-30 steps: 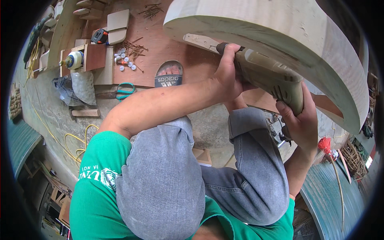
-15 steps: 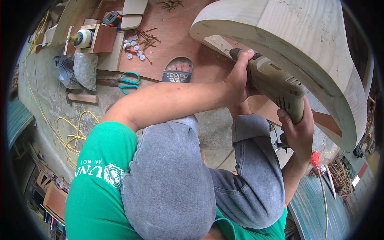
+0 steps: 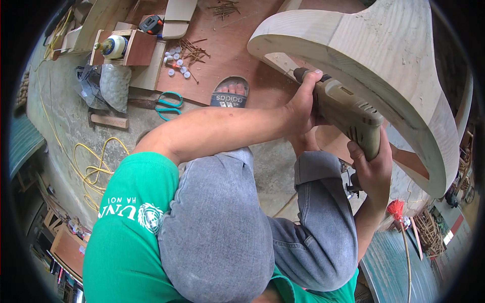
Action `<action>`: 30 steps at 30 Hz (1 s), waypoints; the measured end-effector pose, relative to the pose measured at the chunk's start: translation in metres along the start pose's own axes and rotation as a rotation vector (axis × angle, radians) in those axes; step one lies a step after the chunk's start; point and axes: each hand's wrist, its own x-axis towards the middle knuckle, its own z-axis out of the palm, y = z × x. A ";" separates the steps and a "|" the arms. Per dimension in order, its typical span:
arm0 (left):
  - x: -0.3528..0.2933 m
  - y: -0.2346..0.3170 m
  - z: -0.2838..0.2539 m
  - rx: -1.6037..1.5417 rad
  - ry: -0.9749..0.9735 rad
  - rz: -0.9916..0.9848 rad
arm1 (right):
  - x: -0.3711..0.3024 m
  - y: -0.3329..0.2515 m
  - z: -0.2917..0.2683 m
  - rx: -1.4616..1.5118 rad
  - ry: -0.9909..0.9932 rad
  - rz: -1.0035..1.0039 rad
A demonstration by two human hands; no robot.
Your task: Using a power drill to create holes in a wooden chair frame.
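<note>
My left hand (image 3: 306, 100) is wrapped round the front of an olive-brown power drill (image 3: 348, 105), close behind its dark chuck. Its rear handle sits in my right hand (image 3: 373, 164), thumb along the near side. A thin bit points away from me, up and to the left, at the inner side of a large curved piece of pale wood (image 3: 374, 55). Whether the bit's tip touches the wood cannot be made out. The curved piece rises on the right, over a reddish-brown board (image 3: 227, 53).
Screws (image 3: 194, 50) and small white caps (image 3: 178, 65) lie on the board. Left of it are teal-handled scissors (image 3: 169, 104), a hammer (image 3: 110, 121), a bag of white pieces (image 3: 114, 86), a glue bottle (image 3: 115, 46) and a tape measure (image 3: 151, 24). A yellow cord (image 3: 93, 169) coils on the floor.
The whole view has shifted slightly, so the board and small items sit a little farther right. Both hands keep the same hold on the drill, still beside the curved wood.
</note>
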 end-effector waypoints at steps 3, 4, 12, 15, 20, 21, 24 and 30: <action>0.001 -0.001 -0.002 0.025 0.006 0.017 | 0.001 0.001 0.000 0.020 -0.023 0.000; 0.002 -0.002 -0.002 0.026 -0.001 0.031 | 0.000 0.001 -0.001 0.036 -0.036 0.016; 0.003 -0.002 -0.002 0.031 -0.093 -0.006 | -0.006 -0.001 -0.003 0.070 0.005 -0.036; -0.001 -0.002 0.001 0.022 -0.028 -0.032 | -0.010 -0.004 -0.003 0.084 0.000 -0.017; -0.005 0.000 0.008 -0.002 0.002 -0.085 | -0.015 -0.008 -0.008 0.050 -0.002 0.027; -0.006 0.001 0.009 0.004 0.008 -0.093 | -0.017 -0.008 -0.009 0.032 0.021 0.020; -0.007 -0.001 0.012 0.011 -0.013 -0.103 | -0.024 -0.008 -0.012 -0.018 0.065 0.028; -0.007 -0.007 0.021 0.010 -0.029 -0.128 | -0.034 -0.007 -0.019 0.015 0.090 0.077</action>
